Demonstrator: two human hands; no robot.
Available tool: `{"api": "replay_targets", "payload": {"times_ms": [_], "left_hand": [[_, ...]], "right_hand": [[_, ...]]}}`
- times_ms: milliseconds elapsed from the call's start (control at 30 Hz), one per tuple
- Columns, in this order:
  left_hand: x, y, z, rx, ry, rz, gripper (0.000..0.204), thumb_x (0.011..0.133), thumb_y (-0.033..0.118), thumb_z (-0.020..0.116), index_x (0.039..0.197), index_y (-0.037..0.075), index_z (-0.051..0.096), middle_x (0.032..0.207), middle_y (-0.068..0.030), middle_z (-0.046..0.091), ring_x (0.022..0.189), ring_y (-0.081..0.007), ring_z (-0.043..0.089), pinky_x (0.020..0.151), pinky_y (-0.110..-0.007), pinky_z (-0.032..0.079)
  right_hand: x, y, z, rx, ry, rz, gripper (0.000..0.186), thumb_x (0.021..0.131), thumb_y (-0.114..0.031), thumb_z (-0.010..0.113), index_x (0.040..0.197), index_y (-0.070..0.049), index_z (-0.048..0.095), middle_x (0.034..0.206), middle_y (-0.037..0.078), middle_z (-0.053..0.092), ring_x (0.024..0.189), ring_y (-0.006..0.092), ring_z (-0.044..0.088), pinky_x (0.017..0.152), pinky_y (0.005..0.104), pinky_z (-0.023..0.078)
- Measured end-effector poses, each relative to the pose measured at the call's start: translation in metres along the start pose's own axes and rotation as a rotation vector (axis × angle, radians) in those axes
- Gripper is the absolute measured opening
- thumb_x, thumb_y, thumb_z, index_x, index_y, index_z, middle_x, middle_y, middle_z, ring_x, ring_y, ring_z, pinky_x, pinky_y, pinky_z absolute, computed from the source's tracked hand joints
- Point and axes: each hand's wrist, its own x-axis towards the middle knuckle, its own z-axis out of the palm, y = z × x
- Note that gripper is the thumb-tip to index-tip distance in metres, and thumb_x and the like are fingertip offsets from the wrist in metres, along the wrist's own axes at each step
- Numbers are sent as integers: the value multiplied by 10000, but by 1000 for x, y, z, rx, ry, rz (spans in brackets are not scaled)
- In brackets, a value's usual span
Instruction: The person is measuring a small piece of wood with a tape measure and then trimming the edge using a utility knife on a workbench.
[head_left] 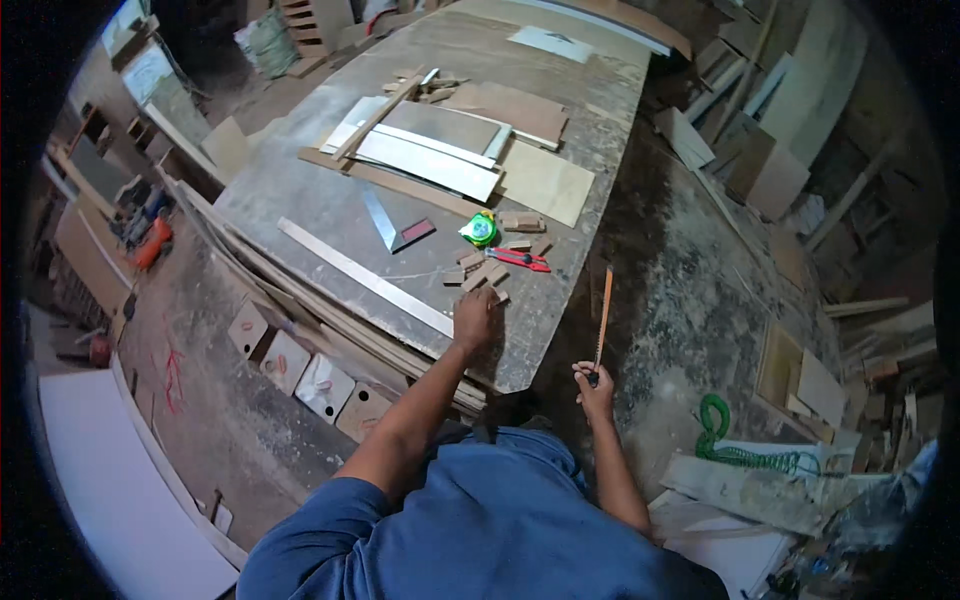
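My left hand (476,318) is at the near end of the workbench, its fingers closed at a small wooden block (501,297); the hand partly hides the grip. Other small wooden blocks (484,275) lie loosely just beyond it. My right hand (596,388) is off the bench's right side, wrapped round the dark lower end of a long, narrow orange saw blade (604,318) that points up and away. Past the blocks are a red utility knife (518,260) and a green tape measure (480,229). A try square (397,231) with a reddish handle lies farther left.
A long metal straightedge (362,275) runs along the bench's left side. White and brown boards (420,160) are stacked farther back on the workbench (270,185). A coiled green hose (745,455) lies at lower right. Boards lean along the right wall.
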Motion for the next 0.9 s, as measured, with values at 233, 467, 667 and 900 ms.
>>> {"api": "replay_targets", "payload": {"times_ms": [233, 467, 667, 900], "left_hand": [[-4, -22, -10, -321, -175, 200, 287, 734, 122, 684, 988, 82, 556, 923, -156, 639, 901, -400, 588, 773, -489, 458], [-8, -37, -19, -95, -256, 132, 477, 721, 217, 742, 1154, 139, 559, 1047, -80, 651, 1050, -322, 570, 872, -490, 419], [-10, -42, -17, -138, -211, 348, 465, 749, 270, 721, 1176, 137, 591, 1041, -79, 646, 1021, -319, 571, 848, -465, 431], [-26, -49, -46, -273, -145, 60, 235, 852, 187, 612, 1015, 37, 533, 954, -213, 597, 887, -417, 580, 739, -480, 468]], "right_hand": [[-84, 17, 24, 67, 221, 83, 247, 885, -77, 633, 1125, -39, 590, 1055, 66, 686, 756, 91, 631, 451, 213, 467], [-157, 46, 54, 88, 379, 100, 240, 906, -152, 643, 1114, -36, 610, 1067, 68, 680, 679, 114, 614, 471, 261, 478], [-171, 36, 69, 26, 362, 136, 224, 915, -163, 634, 1106, -48, 613, 1025, 62, 693, 672, 120, 617, 469, 265, 469], [-97, -9, 94, -108, 209, 134, 194, 948, -193, 561, 1037, -38, 637, 776, 42, 646, 482, 84, 495, 425, 244, 389]]}}
